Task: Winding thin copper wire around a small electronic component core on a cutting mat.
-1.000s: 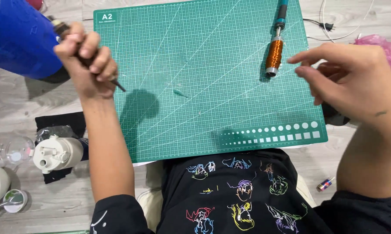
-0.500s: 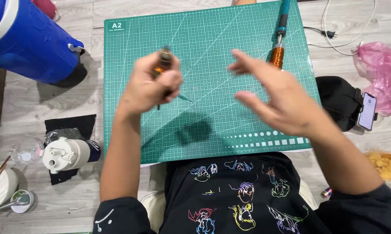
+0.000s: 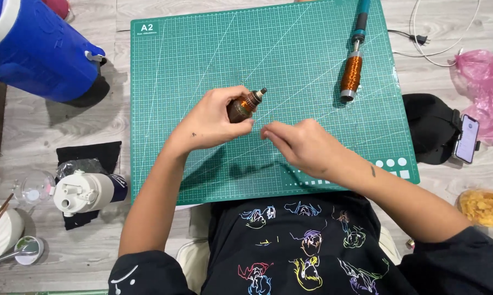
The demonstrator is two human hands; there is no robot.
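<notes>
A small copper-wound coil (image 3: 245, 104) on a dark core sits over the middle of the green cutting mat (image 3: 202, 49), gripped in the left hand (image 3: 213, 121), whose fingers (image 3: 236, 93) are clenched around it. Its long axis tilts up and to the right, dark tip free. The right hand (image 3: 303, 146) lies just to the lower right, its fingers pinched together near the coil; whether they hold a fine wire cannot be told. A larger copper-wound tool (image 3: 353, 60) lies well apart at the upper right. Bare mat stretches above and left; a blue cooler (image 3: 33, 49) stands beyond the left edge.
</notes>
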